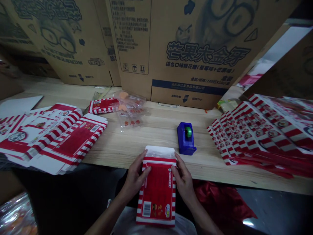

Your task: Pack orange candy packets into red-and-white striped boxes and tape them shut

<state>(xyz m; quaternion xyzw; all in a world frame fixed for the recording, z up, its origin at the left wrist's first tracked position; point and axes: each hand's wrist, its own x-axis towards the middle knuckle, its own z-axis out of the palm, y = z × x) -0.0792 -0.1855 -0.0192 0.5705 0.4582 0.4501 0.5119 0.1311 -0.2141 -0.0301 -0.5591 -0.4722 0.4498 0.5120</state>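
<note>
A red and white striped candy box [159, 191] is held between my two hands at the table's front edge, its top flap up and clear plastic showing in the opening. My left hand [137, 174] grips the box's left side, thumb on the front panel. On the right side, my right hand [182, 174] grips it the same way. Just beyond my right hand stands a blue tape dispenser [186, 140] with a green roll. Farther off to the left lie clear plastic packets [132, 111] with orange pieces, against another red striped box [102, 105].
Flattened striped cartons [73, 143] are piled on the left of the wooden table [156, 129]. A fanned stack of striped cartons [264, 133] lies at the right. Large cardboard boxes [190, 75] wall off the back. Below the table are red plastic [220, 199] and bagged packets [18, 215].
</note>
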